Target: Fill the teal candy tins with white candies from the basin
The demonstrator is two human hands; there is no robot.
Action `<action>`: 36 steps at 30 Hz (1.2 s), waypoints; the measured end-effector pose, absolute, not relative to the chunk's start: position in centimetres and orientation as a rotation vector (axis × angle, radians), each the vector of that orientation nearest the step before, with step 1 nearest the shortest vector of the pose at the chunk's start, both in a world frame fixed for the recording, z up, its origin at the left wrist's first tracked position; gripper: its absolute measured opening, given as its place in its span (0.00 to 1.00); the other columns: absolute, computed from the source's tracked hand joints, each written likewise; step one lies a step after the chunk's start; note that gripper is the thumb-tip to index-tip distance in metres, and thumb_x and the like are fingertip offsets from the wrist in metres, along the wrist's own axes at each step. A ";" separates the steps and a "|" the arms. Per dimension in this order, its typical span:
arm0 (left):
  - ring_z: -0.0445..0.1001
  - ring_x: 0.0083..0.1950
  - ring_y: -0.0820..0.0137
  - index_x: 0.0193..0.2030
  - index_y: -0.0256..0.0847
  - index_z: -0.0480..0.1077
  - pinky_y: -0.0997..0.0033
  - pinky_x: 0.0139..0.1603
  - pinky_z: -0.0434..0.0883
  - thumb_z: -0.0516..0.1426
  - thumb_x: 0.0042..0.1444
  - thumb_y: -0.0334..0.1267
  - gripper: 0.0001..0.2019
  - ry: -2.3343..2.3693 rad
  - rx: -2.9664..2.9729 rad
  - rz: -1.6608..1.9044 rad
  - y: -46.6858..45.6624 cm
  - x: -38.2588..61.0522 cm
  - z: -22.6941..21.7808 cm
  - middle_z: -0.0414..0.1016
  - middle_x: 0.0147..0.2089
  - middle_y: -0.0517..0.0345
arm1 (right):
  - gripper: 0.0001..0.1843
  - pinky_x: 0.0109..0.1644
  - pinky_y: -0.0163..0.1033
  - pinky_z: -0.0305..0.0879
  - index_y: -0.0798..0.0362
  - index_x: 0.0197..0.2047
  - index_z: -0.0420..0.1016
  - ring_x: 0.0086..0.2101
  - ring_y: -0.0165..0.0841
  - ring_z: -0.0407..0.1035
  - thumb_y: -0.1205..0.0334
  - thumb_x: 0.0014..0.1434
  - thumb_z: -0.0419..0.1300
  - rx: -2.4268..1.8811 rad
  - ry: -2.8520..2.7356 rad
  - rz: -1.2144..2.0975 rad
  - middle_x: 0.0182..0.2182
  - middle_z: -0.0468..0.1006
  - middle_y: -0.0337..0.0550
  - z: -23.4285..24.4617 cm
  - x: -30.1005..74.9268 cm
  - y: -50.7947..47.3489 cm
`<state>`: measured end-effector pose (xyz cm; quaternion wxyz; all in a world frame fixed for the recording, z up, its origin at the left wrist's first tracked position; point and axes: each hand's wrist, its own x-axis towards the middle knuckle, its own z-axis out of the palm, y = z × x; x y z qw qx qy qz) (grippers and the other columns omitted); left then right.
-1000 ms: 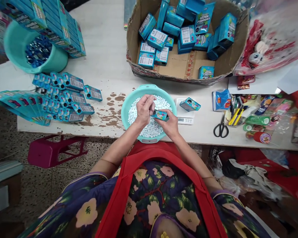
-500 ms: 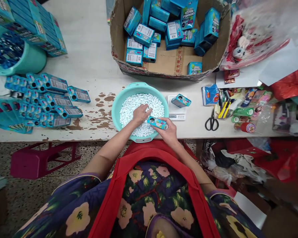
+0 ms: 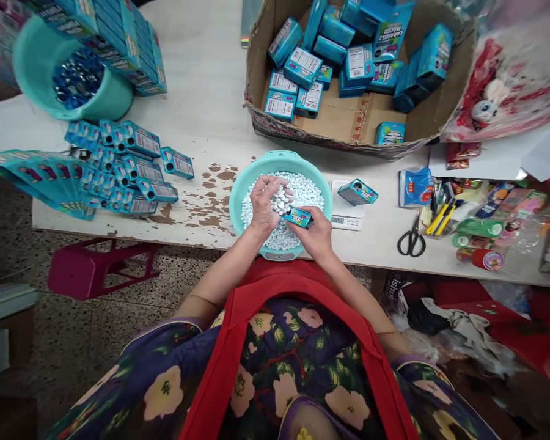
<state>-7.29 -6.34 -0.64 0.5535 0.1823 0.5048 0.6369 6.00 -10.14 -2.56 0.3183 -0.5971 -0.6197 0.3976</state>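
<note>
A teal basin [image 3: 250, 177] full of small white candies [image 3: 305, 192] sits at the table's near edge. My left hand [image 3: 264, 205] is cupped over the basin with a clutch of white candies in its fingers, right at the open end of a small blue box [image 3: 297, 216]. My right hand [image 3: 318, 233] holds that box on its side just above the candies. Another small blue box [image 3: 357, 192] rests on a white scale [image 3: 346, 220] to the right of the basin.
A cardboard carton [image 3: 348, 119] of blue boxes stands behind the basin. Open blue boxes [image 3: 132, 171] and flat cartons [image 3: 36, 180] lie at left, beside a teal bucket [image 3: 68, 79]. Scissors [image 3: 411, 238] and clutter lie at right. A pink stool [image 3: 96, 272] is under the table.
My left hand dipped into the candies, then lifted with a handful and came up to the box's open end. My right hand kept the box over the basin.
</note>
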 end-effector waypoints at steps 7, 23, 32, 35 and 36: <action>0.77 0.33 0.72 0.34 0.41 0.66 0.72 0.32 0.73 0.64 0.51 0.49 0.15 1.176 0.469 1.530 -5.8 -7.0 -0.4 0.76 0.35 0.58 | 0.16 0.48 0.44 0.68 0.48 0.42 0.74 0.40 0.40 0.73 0.57 0.49 0.67 -1.564 -1.633 1.045 0.38 0.78 0.41 -2.2 5.8 -9.5; 0.64 0.19 0.79 0.30 0.40 0.66 0.77 0.23 0.62 0.64 0.52 0.49 0.16 1.211 0.560 1.517 -5.0 -6.6 -0.8 0.66 0.19 0.67 | 0.17 0.47 0.42 0.67 0.49 0.42 0.74 0.39 0.38 0.72 0.58 0.48 0.69 -1.468 -1.514 1.177 0.38 0.77 0.40 -3.0 6.2 -8.7; 0.64 0.19 0.79 0.31 0.40 0.67 0.77 0.24 0.64 0.64 0.52 0.50 0.16 1.272 0.654 1.557 -5.1 -6.1 -0.4 0.65 0.19 0.69 | 0.16 0.46 0.42 0.66 0.49 0.41 0.74 0.39 0.37 0.71 0.60 0.48 0.68 -1.451 -1.526 1.137 0.37 0.77 0.39 -2.0 6.1 -8.7; 0.64 0.20 0.80 0.31 0.40 0.67 0.77 0.24 0.63 0.64 0.52 0.50 0.16 1.270 0.646 1.572 -5.1 -5.9 -0.2 0.65 0.20 0.68 | 0.16 0.47 0.42 0.66 0.49 0.41 0.74 0.39 0.37 0.71 0.60 0.47 0.69 -1.437 -1.516 1.144 0.38 0.77 0.39 -2.2 6.0 -8.8; 0.63 0.19 0.80 0.31 0.40 0.67 0.78 0.22 0.62 0.65 0.52 0.50 0.16 1.268 0.636 1.580 -5.0 -5.9 -0.1 0.64 0.19 0.68 | 0.16 0.47 0.42 0.66 0.49 0.41 0.74 0.39 0.37 0.71 0.59 0.47 0.69 -1.430 -1.511 1.146 0.38 0.77 0.39 -2.3 6.0 -8.8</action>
